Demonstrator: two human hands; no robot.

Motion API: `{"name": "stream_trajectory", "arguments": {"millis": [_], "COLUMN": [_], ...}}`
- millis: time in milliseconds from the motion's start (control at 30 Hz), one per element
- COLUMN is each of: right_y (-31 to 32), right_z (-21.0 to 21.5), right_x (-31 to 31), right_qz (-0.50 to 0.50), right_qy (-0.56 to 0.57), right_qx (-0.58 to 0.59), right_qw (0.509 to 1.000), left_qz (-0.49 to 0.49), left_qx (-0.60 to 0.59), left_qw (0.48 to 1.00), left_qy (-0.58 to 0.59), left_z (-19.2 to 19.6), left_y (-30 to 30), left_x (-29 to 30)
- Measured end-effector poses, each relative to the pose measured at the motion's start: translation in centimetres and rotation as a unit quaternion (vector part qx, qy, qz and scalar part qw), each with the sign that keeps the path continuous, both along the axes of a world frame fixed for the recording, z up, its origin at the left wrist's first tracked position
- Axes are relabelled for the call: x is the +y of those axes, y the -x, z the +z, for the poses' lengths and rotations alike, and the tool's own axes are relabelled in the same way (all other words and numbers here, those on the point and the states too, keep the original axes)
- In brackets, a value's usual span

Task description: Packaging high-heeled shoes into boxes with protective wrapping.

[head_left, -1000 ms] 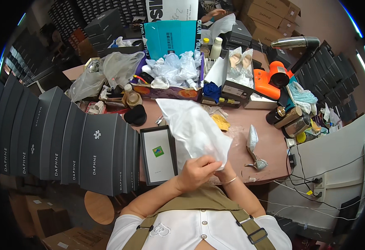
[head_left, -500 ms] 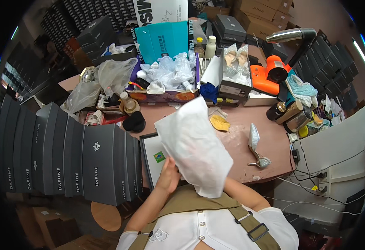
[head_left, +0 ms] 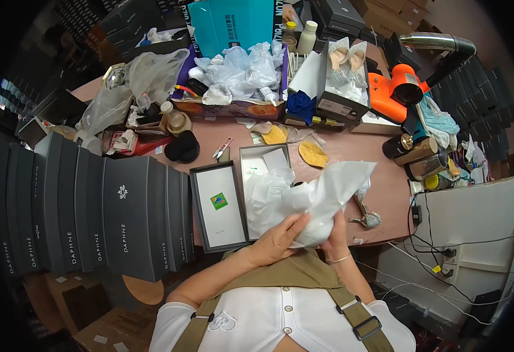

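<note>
Left hand (head_left: 277,239): closed around the lower part of the white wrap (head_left: 321,199), fingers curled over it from the left.
Right hand (head_left: 333,237): grips the same wrap from below and the right; it is mostly hidden behind the wrap, and 1 thin bracelet shows at the wrist.
Wrap: 1 piece of white tissue-like sheet around something that I cannot see; it is held above the near edge of the desk (head_left: 386,188), just over the open box (head_left: 265,170).
Open box: 1 grey box near the near edge, with white paper inside.
Lid (head_left: 218,205): 1 dark lid lying touching the left side of the box, white inside, with 1 small green label.
Black boxes (head_left: 92,211): a row of at least 8 standing on end, along the left edge of the desk.
Insoles (head_left: 312,154): 2 yellow ones, behind the open box, toward the middle of the desk.
Shoes (head_left: 348,58): 1 light pair in a box at the far edge.
Heat gun (head_left: 395,94): 1 orange tool near the far right corner.
Bags (head_left: 239,67): a heap of clear plastic in 1 carton at the far edge; I cannot count them.
</note>
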State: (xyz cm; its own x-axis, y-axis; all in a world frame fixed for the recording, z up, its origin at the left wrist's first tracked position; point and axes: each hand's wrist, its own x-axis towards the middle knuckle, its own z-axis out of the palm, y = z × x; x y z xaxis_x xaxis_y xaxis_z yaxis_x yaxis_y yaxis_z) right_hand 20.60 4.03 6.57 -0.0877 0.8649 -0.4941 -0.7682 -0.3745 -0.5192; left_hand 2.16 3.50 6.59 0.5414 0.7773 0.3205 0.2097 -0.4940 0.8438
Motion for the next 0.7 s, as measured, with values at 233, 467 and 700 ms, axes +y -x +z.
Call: {"name": "stream_trajectory", "arguments": {"millis": [233, 467, 700], "right_y": [-1.5, -4.8, 4.1], "right_z": [-3.8, -0.6, -10.0], "right_x": [-3.5, 1.7, 4.8], "right_qz": [0.105, 0.111, 0.434], "right_qy": [0.064, -0.087, -0.196], "right_qx": [-0.002, -0.153, -0.431], "right_qw": [0.992, 0.978, 0.766], "left_qz": [-0.083, 0.106, 0.387], "left_qx": [0.224, 0.232, 0.033], "left_qw": [0.938, 0.954, 0.922], "left_qy": [0.250, 0.158, -0.005], "left_z": [-0.4, -16.2, 6.9], "left_y": [0.6, 3.2, 10.1], "left_x": [6.6, 13.8, 13.6]}}
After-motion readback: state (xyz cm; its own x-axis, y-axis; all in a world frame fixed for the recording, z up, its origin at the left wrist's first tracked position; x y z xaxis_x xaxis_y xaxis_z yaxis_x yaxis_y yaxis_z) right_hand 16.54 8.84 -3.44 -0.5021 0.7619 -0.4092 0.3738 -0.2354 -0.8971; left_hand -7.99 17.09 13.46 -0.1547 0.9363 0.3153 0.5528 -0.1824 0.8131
